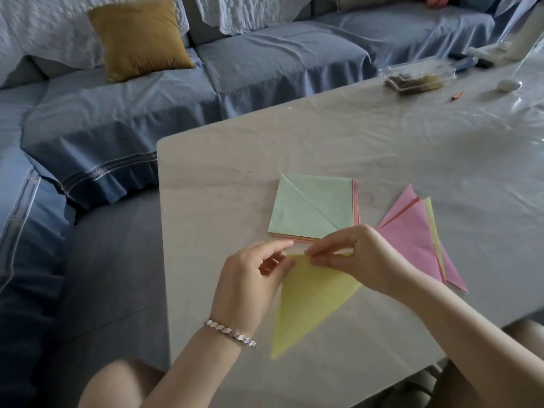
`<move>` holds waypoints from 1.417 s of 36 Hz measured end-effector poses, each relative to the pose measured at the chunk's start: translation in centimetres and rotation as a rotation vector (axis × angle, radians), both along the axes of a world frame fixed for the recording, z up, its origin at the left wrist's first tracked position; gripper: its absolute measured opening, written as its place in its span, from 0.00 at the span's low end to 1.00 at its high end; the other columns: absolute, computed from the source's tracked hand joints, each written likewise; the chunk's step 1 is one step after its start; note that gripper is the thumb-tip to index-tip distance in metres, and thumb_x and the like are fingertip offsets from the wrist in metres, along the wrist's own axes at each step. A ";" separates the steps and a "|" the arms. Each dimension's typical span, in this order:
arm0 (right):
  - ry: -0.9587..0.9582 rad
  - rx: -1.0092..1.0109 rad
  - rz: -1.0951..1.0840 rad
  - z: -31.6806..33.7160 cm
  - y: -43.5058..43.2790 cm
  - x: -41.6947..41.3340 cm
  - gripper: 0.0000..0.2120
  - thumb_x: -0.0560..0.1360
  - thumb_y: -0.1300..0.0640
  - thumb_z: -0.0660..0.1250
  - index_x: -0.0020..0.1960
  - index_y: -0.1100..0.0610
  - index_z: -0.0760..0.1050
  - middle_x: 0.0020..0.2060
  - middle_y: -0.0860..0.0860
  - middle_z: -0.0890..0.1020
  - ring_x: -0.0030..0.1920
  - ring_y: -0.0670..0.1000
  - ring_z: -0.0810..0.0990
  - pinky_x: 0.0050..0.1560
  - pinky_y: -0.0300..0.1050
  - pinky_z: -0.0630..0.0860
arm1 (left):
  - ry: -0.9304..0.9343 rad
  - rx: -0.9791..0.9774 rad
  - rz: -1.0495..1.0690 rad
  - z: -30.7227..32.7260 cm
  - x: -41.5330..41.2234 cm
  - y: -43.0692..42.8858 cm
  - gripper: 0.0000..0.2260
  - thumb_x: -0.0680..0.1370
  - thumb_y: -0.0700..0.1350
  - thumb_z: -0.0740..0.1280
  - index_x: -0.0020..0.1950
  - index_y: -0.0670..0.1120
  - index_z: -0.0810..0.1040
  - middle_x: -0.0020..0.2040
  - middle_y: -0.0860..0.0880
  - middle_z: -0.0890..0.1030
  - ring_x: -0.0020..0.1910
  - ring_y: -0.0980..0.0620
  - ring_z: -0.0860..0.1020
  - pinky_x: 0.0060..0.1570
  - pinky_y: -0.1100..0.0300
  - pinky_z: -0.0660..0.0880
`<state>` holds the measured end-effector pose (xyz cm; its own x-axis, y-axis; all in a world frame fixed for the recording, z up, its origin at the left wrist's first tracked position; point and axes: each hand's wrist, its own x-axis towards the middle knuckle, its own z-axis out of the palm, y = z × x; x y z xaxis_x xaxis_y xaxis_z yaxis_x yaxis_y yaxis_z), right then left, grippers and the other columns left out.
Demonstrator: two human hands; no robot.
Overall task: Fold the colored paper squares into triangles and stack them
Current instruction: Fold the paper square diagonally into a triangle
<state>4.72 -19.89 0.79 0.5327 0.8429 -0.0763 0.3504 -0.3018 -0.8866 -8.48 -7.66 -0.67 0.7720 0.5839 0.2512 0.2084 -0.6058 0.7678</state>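
A: Yellow triangle (312, 298), position?
B: Near side of the bench (206, 201). Left hand (250, 278) and right hand (353, 254) pinch its top edge with curled fingers (321, 254), probably matching corners. The folded triangles (412, 240) wait to the right.

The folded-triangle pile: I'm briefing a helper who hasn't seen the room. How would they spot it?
On the pale table by the blue sofa, look right of the green-topped square stack. The folded-triangle pile lies fanned flat there, mostly pink with a yellow edge; unlike the yellow triangle, no hand holds it.
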 end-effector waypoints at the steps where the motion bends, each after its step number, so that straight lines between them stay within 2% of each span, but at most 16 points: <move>1: -0.072 -0.048 0.053 0.3 0.1 0.2 0.08 0.68 0.59 0.74 0.41 0.45 0.83 0.40 0.40 0.84 0.43 0.37 0.80 0.49 0.28 0.73 | 0.043 -0.002 -0.040 -0.1 0.0 0.1 0.07 0.70 0.38 0.72 0.46 0.48 0.84 0.35 0.59 0.79 0.35 0.57 0.78 0.38 0.69 0.74; 5: -0.355 -0.176 0.258 0.4 1.2 1.0 0.06 0.71 0.57 0.72 0.48 0.50 0.83 0.43 0.42 0.83 0.44 0.38 0.77 0.49 0.29 0.69 | 0.192 -0.107 -0.122 -0.3 -0.1 0.2 0.05 0.71 0.38 0.70 0.39 0.47 0.83 0.29 0.57 0.78 0.31 0.61 0.76 0.34 0.73 0.69; 7: -0.529 -0.176 0.279 0.0 1.8 1.2 0.07 0.72 0.55 0.71 0.50 0.50 0.82 0.46 0.44 0.83 0.48 0.41 0.75 0.60 0.34 0.63 | 0.192 -0.190 -0.064 -0.6 0.0 0.2 0.08 0.71 0.37 0.69 0.35 0.47 0.80 0.25 0.56 0.77 0.27 0.63 0.75 0.32 0.74 0.68; 10: -0.781 -0.033 0.148 -1.6 2.5 1.3 0.11 0.69 0.54 0.71 0.50 0.54 0.82 0.47 0.49 0.83 0.53 0.51 0.80 0.65 0.46 0.61 | 0.134 -0.419 0.146 -2.2 0.1 0.7 0.11 0.72 0.36 0.69 0.32 0.48 0.80 0.25 0.53 0.79 0.27 0.58 0.78 0.35 0.64 0.77; 12: -0.760 -0.031 0.084 -3.1 2.9 0.8 0.15 0.69 0.53 0.68 0.53 0.56 0.81 0.51 0.52 0.83 0.54 0.53 0.80 0.63 0.51 0.66 | 0.132 -0.535 0.263 -3.6 0.1 1.3 0.11 0.72 0.34 0.69 0.32 0.47 0.80 0.25 0.51 0.80 0.27 0.57 0.79 0.36 0.59 0.79; 15: -0.748 -0.127 0.150 -6.6 3.0 -0.4 0.18 0.70 0.51 0.65 0.57 0.57 0.79 0.58 0.55 0.80 0.59 0.57 0.78 0.63 0.54 0.63 | 0.203 -0.517 0.347 -5.9 -0.2 2.2 0.11 0.71 0.35 0.70 0.31 0.49 0.79 0.28 0.50 0.80 0.28 0.58 0.77 0.36 0.63 0.74; 21: -0.799 -0.336 0.196 -10.9 1.6 -1.7 0.22 0.69 0.46 0.53 0.49 0.52 0.82 0.52 0.47 0.82 0.54 0.48 0.80 0.53 0.43 0.76 | 0.290 -0.366 0.378 -7.6 -0.3 2.3 0.12 0.71 0.38 0.69 0.31 0.52 0.76 0.32 0.55 0.80 0.35 0.54 0.79 0.34 0.65 0.71; 26: -0.892 -0.470 0.127 -12.8 0.7 -0.8 0.26 0.77 0.46 0.48 0.54 0.58 0.81 0.56 0.50 0.81 0.59 0.52 0.78 0.62 0.50 0.64 | 0.343 -0.317 0.375 -7.8 -0.3 2.2 0.11 0.71 0.38 0.68 0.31 0.52 0.76 0.32 0.55 0.80 0.37 0.52 0.80 0.37 0.61 0.73; 30: -0.912 -0.442 0.037 -13.2 1.4 -0.5 0.30 0.81 0.50 0.39 0.56 0.61 0.79 0.61 0.54 0.77 0.65 0.54 0.66 0.63 0.53 0.60 | 0.359 -0.309 0.360 -7.8 -0.3 2.4 0.11 0.71 0.39 0.68 0.32 0.52 0.76 0.32 0.56 0.79 0.36 0.54 0.78 0.35 0.64 0.72; 32: -0.974 -0.411 0.008 -13.1 2.3 -0.3 0.28 0.80 0.52 0.42 0.56 0.61 0.79 0.62 0.54 0.77 0.66 0.55 0.65 0.64 0.54 0.59 | 0.366 -0.297 0.348 -7.9 -0.4 2.4 0.11 0.72 0.39 0.68 0.32 0.53 0.76 0.32 0.57 0.79 0.35 0.56 0.77 0.34 0.65 0.71; 36: -1.020 -0.480 0.056 -12.9 4.3 1.1 0.19 0.72 0.52 0.60 0.54 0.61 0.81 0.61 0.55 0.78 0.63 0.57 0.75 0.64 0.55 0.62 | 0.358 -0.294 0.329 -8.0 -0.4 2.6 0.12 0.72 0.40 0.69 0.32 0.54 0.75 0.31 0.57 0.78 0.34 0.57 0.77 0.34 0.66 0.71; 38: -1.028 -0.490 0.052 -12.5 5.4 1.9 0.20 0.70 0.53 0.70 0.58 0.61 0.78 0.64 0.55 0.75 0.65 0.57 0.73 0.67 0.56 0.64 | 0.357 -0.294 0.321 -8.0 -0.5 2.6 0.11 0.72 0.41 0.70 0.32 0.54 0.76 0.31 0.57 0.78 0.33 0.59 0.77 0.32 0.69 0.70; 40: -0.999 -0.520 0.118 -12.3 6.2 2.8 0.25 0.78 0.52 0.61 0.71 0.62 0.63 0.74 0.54 0.59 0.74 0.56 0.55 0.72 0.54 0.49 | 0.354 -0.294 0.309 -8.0 -0.6 2.7 0.11 0.72 0.41 0.70 0.32 0.54 0.75 0.30 0.58 0.78 0.32 0.62 0.75 0.29 0.73 0.68; 42: -0.938 -0.582 0.149 -11.9 6.9 3.7 0.24 0.82 0.52 0.48 0.76 0.59 0.50 0.76 0.51 0.45 0.75 0.53 0.41 0.73 0.51 0.40 | 0.352 -0.294 0.304 -7.9 -0.6 2.7 0.11 0.72 0.40 0.70 0.32 0.53 0.75 0.30 0.58 0.77 0.31 0.63 0.74 0.30 0.74 0.69; 47: -0.856 -0.582 0.151 -11.6 7.7 5.2 0.23 0.82 0.51 0.45 0.76 0.55 0.49 0.76 0.48 0.46 0.75 0.50 0.41 0.73 0.48 0.45 | 0.358 -0.293 0.303 -8.1 -0.6 2.9 0.09 0.71 0.39 0.69 0.33 0.51 0.76 0.30 0.57 0.77 0.32 0.61 0.75 0.30 0.74 0.68; 51: -0.766 -0.506 0.155 -11.8 7.2 6.3 0.24 0.81 0.47 0.50 0.75 0.52 0.54 0.76 0.46 0.49 0.75 0.48 0.44 0.71 0.43 0.42 | 0.365 -0.288 0.320 -8.3 -0.6 2.8 0.08 0.72 0.40 0.69 0.35 0.50 0.77 0.31 0.57 0.78 0.33 0.59 0.76 0.31 0.72 0.68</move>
